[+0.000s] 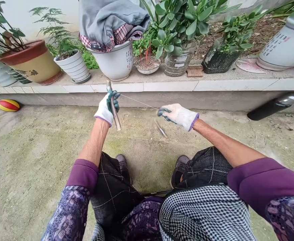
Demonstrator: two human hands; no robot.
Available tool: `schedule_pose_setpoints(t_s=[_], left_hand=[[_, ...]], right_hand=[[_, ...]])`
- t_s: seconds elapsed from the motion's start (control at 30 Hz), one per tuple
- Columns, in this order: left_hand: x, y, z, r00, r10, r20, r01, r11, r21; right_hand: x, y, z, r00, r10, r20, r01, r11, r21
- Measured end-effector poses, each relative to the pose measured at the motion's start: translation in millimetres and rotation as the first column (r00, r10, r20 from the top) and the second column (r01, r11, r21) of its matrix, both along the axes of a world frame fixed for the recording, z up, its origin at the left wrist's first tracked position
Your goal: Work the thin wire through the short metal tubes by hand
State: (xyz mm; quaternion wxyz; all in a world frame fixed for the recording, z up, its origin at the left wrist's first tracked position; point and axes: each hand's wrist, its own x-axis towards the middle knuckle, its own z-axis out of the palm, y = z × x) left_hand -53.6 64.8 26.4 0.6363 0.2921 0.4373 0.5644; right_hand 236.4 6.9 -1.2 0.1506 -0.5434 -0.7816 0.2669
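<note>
My left hand (108, 106), in a white work glove with a dark green coated palm, is wrapped round a short greyish-brown rod (115, 117). The rod is tilted, its upper end above my fist and its lower end below. A thin pale string (138, 101) runs taut from the rod to my right hand (177, 114). That hand wears a matching glove, and its fingers are pinched on the string. Just below my right fingers shows a small slim stick (160, 129), blurred at its upper end; whether it hangs or lies on the ground I cannot tell.
A tiled ledge (167, 86) carries several potted plants and a white pot (111, 63) with grey clothes (111, 20) piled on it. A red-and-yellow ball (8, 105) lies at the left. A black cylinder with a shiny end (275, 106) leans by the ledge at the right.
</note>
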Motion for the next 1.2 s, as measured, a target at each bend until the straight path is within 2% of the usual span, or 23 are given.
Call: schedule_pose_setpoints(t_s=[0.2,0.33,0.43,0.53,0.7,0.97,1.2], left_hand=[[-10,-2,5.1,0.992,0.013,0.129,-0.011,1.0,-0.012],[-10,-5,3.9,0.994,0.042,0.104,-0.039,0.999,-0.029],[-14,-4,3.5,0.996,0.072,0.047,-0.07,0.996,-0.051],[-20,-1,2.9,0.992,0.106,0.066,-0.104,0.994,-0.04],[-23,1,2.5,0.985,0.09,0.147,-0.089,0.996,-0.017],[-22,1,3.2,0.983,0.09,0.161,-0.09,0.996,-0.004],[-24,0,7.7,0.979,0.104,0.174,-0.108,0.994,0.011]], right_hand=[[-2,-2,0.3,0.995,-0.069,-0.069,0.062,0.993,-0.103],[-1,-9,-0.5,0.961,-0.164,-0.223,0.099,0.956,-0.275],[9,-11,-2.6,0.896,-0.18,-0.407,-0.008,0.907,-0.421],[23,-11,-5.2,0.836,-0.185,-0.516,-0.11,0.866,-0.489],[38,-12,-6.1,0.815,-0.198,-0.544,-0.091,0.884,-0.458],[44,-20,2.0,0.714,-0.29,-0.638,-0.022,0.901,-0.434],[36,-22,10.4,0.721,-0.374,-0.583,0.103,0.89,-0.444]])
